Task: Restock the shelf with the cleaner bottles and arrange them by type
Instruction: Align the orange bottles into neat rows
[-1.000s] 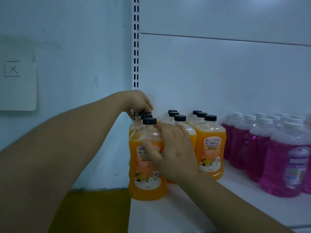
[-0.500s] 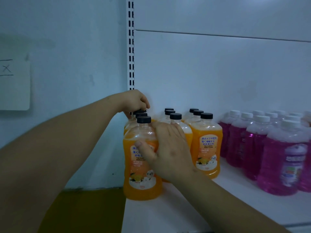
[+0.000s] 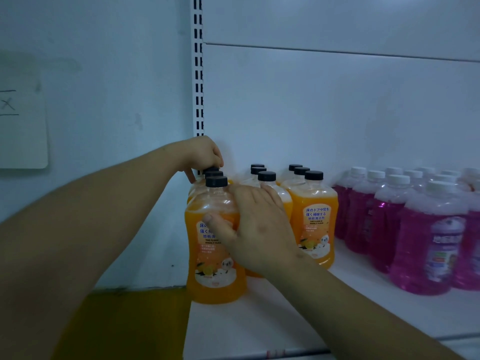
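Orange cleaner bottles with black caps stand in three short rows at the left end of the white shelf (image 3: 285,323). My right hand (image 3: 259,229) grips the front orange bottle (image 3: 213,279) of the left row, with the thumb across its label and the fingers over its right shoulder. My left hand (image 3: 205,154) reaches over that row and curls its fingers round the cap of the rear orange bottle (image 3: 211,169). Another front orange bottle (image 3: 315,224) stands free to the right. Several pink bottles (image 3: 428,245) with white caps are grouped further right.
A slotted metal upright (image 3: 198,74) runs up the back panel just behind my left hand. A paper note (image 3: 20,120) hangs on the wall at the left. A yellow surface (image 3: 124,323) lies below the shelf's left end.
Both hands stay on the left row of orange bottles. Only the view has drifted slightly.
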